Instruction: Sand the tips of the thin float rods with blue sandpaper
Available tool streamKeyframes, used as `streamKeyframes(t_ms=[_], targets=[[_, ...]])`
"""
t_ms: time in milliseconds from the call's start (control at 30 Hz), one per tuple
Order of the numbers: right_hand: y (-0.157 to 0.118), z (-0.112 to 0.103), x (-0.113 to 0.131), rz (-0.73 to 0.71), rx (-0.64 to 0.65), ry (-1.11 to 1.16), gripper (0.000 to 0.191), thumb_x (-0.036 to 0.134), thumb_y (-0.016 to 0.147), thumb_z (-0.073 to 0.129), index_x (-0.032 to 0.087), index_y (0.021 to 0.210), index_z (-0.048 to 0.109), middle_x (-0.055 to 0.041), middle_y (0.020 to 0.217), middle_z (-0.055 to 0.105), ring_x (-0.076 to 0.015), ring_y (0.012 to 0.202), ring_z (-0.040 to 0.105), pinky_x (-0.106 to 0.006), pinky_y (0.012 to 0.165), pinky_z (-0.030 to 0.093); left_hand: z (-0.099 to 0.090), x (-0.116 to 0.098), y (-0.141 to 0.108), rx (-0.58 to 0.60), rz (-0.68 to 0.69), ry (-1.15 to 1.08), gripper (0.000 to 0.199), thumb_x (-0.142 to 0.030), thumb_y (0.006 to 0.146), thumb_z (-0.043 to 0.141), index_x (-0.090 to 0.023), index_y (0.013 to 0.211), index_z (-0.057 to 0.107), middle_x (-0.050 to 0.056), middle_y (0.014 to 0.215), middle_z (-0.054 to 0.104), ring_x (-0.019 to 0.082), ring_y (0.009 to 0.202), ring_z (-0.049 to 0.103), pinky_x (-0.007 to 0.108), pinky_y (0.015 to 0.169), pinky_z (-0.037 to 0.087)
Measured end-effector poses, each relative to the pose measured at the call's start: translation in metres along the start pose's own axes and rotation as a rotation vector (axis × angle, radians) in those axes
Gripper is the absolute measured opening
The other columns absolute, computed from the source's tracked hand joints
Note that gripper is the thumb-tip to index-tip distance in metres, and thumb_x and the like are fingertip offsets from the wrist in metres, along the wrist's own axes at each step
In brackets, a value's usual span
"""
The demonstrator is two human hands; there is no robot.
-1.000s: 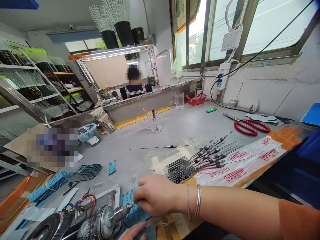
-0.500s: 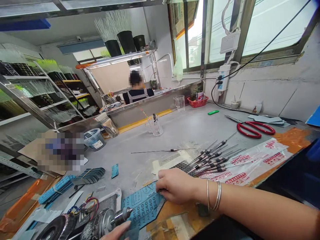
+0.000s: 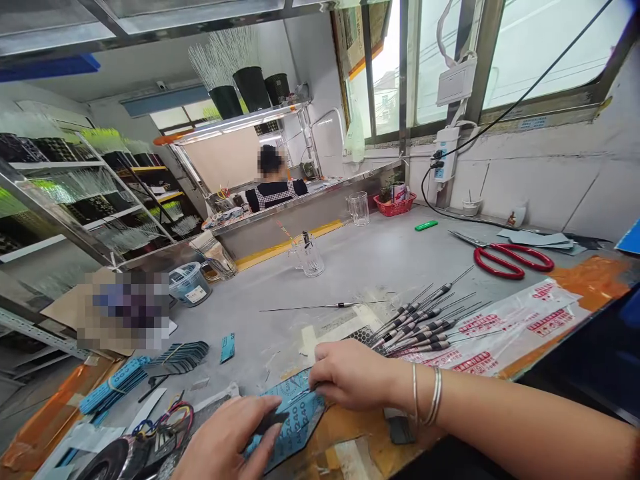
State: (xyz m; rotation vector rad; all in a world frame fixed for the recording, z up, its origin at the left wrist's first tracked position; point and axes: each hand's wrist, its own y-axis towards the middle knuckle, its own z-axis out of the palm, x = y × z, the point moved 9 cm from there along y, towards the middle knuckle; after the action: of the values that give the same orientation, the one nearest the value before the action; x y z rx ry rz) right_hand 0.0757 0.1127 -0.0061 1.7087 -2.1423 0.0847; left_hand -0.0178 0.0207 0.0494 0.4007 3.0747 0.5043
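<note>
Low in the head view, a blue abrasive sheet (image 3: 293, 420) printed "240" lies between the two hands, its long axis slanting from lower left to upper right. The right hand (image 3: 353, 375) pinches its upper end, fingers curled down. The left hand (image 3: 225, 443), nearer the lower end, half-closes on a dark sliver (image 3: 270, 421), too hidden to identify. Needle-tipped sticks (image 3: 420, 327) fan out just up and right of the right hand.
</note>
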Motion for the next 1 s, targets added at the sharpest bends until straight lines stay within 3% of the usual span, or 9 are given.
streamKeyframes(t_ms=[133, 267, 400, 567, 1000], targets=[[-0.028, -0.018, -0.023, 0.025, -0.022, -0.014, 0.016, 0.025, 0.089, 0.055, 0.022, 0.094, 0.070, -0.0019, 0.084, 0.058, -0.0140, 0.072, 0.053, -0.025, 0.059, 0.033, 0.027, 0.008, 0.009, 0.146, -0.042, 0.000, 0.025, -0.034, 0.087, 0.058, -0.034, 0.111, 0.065, -0.003, 0.104, 0.074, 0.017, 0.093, 0.070, 0.025, 0.081, 0.057], [-0.050, -0.032, -0.044, 0.067, -0.032, -0.018, 0.015, 0.022, 0.090, 0.055, 0.021, 0.092, 0.069, -0.0020, 0.083, 0.057, -0.0131, 0.071, 0.051, -0.024, 0.062, 0.034, 0.043, 0.009, 0.013, 0.210, -0.059, -0.012, 0.028, -0.022, 0.086, 0.055, -0.032, 0.109, 0.068, -0.003, 0.089, 0.075, 0.016, 0.080, 0.072, 0.024, 0.071, 0.058], [-0.060, -0.039, -0.051, 0.089, -0.058, -0.004, 0.014, 0.020, 0.090, 0.055, 0.019, 0.090, 0.069, -0.0021, 0.082, 0.056, -0.0121, 0.069, 0.049, -0.024, 0.061, 0.033, 0.047, 0.010, 0.013, 0.217, -0.110, -0.005, 0.027, -0.023, 0.085, 0.056, -0.031, 0.108, 0.069, -0.002, 0.092, 0.077, 0.018, 0.080, 0.073, 0.025, 0.069, 0.059], [-0.059, -0.037, -0.050, 0.089, -0.057, 0.009, 0.013, 0.019, 0.088, 0.056, 0.019, 0.090, 0.069, -0.0022, 0.083, 0.057, -0.0122, 0.069, 0.049, -0.024, 0.060, 0.032, 0.051, 0.003, 0.019, 0.219, -0.133, -0.050, 0.014, -0.031, 0.087, 0.057, -0.035, 0.090, 0.070, -0.008, 0.087, 0.076, 0.015, 0.079, 0.074, 0.022, 0.068, 0.058], [-0.064, -0.031, -0.058, 0.074, -0.128, 0.006, 0.013, 0.021, 0.082, 0.058, 0.020, 0.086, 0.070, -0.0022, 0.079, 0.058, -0.0137, 0.069, 0.050, -0.025, 0.058, 0.031, 0.064, -0.022, 0.052, 0.195, -0.064, -0.147, 0.016, -0.029, 0.088, 0.055, -0.032, 0.090, 0.070, -0.006, 0.085, 0.076, 0.014, 0.077, 0.073, 0.020, 0.067, 0.056]])
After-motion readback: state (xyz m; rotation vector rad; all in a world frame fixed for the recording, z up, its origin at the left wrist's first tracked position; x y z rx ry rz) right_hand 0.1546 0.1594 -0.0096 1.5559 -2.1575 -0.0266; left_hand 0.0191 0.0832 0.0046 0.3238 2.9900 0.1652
